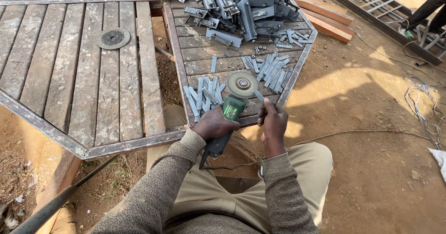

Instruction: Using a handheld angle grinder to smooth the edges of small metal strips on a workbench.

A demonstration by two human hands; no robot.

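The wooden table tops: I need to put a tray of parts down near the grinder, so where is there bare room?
The left table top is mostly bare planks; only a loose grinding disc lies there. The right table top is crowded: brackets at the far end, metal strips beside the angle grinder. A free patch lies between brackets and strips, on its left side.

The grinder (226, 122) is green and black, its disc (242, 84) tan-grey. The strips (272, 71) are grey, the planks (69, 66) weathered brown, the sleeves (158, 187) grey-brown knit.

wooden plank table (204, 52) carries grey metal strips (272, 69), stacked brackets (246, 8), bolts (259, 52).
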